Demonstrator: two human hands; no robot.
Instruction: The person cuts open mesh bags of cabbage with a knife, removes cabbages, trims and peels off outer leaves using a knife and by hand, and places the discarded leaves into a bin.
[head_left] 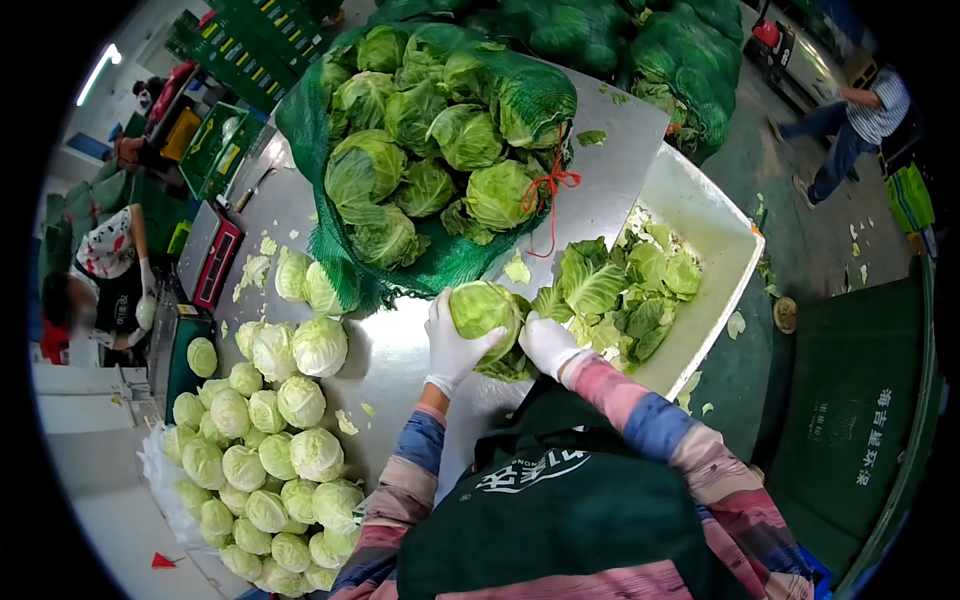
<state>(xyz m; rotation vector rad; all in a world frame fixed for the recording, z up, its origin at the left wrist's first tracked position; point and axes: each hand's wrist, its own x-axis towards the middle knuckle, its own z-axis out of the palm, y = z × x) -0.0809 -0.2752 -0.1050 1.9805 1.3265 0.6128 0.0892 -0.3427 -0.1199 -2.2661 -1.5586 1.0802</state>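
Observation:
Both of my hands wear white gloves and meet around one green cabbage [482,311] over the metal table [397,352]. My left hand [456,342] is wrapped round the cabbage's left side. On its right, my right hand [550,345] has its fingers closed at the outer leaves; exactly what they pinch is hidden. Loose dark leaves hang below the cabbage. Beyond it lies an open green net bag [325,215] full of leafy cabbages, with a red string [550,181]. Many pale, trimmed cabbages [265,410] are piled at the left.
A white bin [715,230] with torn leaves stands right of the table. A red scale [217,257] and a knife [258,188] are at the upper left. One person [108,265] is at the left, another [850,125] at the upper right. More full net bags lie behind.

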